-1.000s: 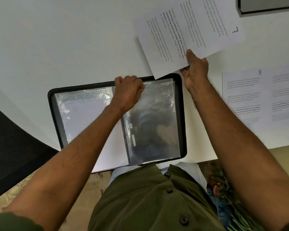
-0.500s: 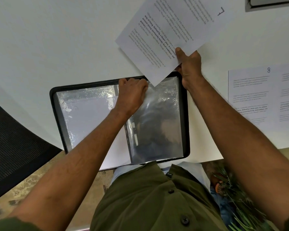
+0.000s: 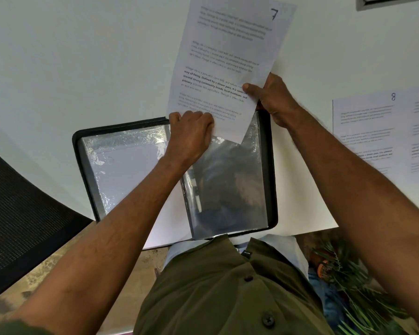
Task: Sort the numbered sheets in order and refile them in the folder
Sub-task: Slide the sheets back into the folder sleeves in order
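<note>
Two sheets in view: one held, one lying on the worktop.
Held sheet: a white printed paper sheet marked with a handwritten "7" (image 3: 230, 56) at its far right corner, raised over the far edge of the folder, its near corner dipping over the right-hand sleeve.
Readable print on it: paragraphs opening "Village life is a peaceful..."; bold lines read "way of living. Defined by a slower pace, it is centered around strong community bonds, local traditions, and primary". The paler lines are too faint to read.
Right hand (image 3: 275, 100): holds the sheet's right edge, thumb on top of the print, fingers underneath; grip is a pinch on the paper.
Left hand (image 3: 191, 135): fingers curled at the far edge of the folder's middle, over the top of a sleeve; the sheet's near left corner touches its knuckles. Exactly what it grips is hidden beneath the fist.
Folder: a black-edged open display folder with clear plastic sleeves (image 3: 272, 170) lying on the white worktop (image 3: 82, 56) at the near edge; the left sleeve shows a white page, the right sleeve looks dark and reflective.
Second sheet: a white printed sheet marked with a handwritten "8" (image 3: 373, 131) lying flat on the worktop, right of the folder and apart from it; its text is too small to read.
Left edge: a black mesh chair back (image 3: 17, 213).
</note>
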`<state>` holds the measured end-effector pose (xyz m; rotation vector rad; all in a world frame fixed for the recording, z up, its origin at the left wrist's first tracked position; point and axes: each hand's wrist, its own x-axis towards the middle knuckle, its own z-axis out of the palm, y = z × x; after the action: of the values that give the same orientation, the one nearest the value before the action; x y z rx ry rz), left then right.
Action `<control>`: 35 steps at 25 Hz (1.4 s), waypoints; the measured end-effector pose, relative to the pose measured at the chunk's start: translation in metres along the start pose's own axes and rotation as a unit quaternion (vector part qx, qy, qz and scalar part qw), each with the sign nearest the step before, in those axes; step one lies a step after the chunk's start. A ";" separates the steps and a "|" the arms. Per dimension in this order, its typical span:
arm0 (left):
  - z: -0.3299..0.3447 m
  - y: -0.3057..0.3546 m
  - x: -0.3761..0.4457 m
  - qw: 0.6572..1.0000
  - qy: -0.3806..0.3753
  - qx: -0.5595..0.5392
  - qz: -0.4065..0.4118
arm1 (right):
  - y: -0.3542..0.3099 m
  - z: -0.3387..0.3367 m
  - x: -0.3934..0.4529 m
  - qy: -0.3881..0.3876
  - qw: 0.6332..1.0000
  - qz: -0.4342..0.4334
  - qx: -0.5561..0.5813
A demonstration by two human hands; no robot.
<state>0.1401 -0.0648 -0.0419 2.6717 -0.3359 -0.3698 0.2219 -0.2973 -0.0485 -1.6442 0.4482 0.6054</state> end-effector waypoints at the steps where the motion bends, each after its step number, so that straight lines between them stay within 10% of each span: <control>1: 0.000 0.000 0.001 1.000 0.001 -0.003 -0.001 | -0.001 -0.002 0.001 -0.016 1.000 0.001 -0.018; 27: -0.023 -0.057 0.000 0.991 0.003 -0.058 -0.117 | -0.025 -0.021 0.020 -0.107 0.981 -0.047 -0.157; 35: -0.021 -0.071 0.018 0.904 0.005 -0.317 -0.288 | -0.025 -0.024 0.020 -0.092 0.982 -0.050 -0.159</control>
<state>0.1762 0.0008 -0.0579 2.0630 0.5189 -0.5271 0.2562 -0.3165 -0.0392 -1.8793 0.1352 0.7751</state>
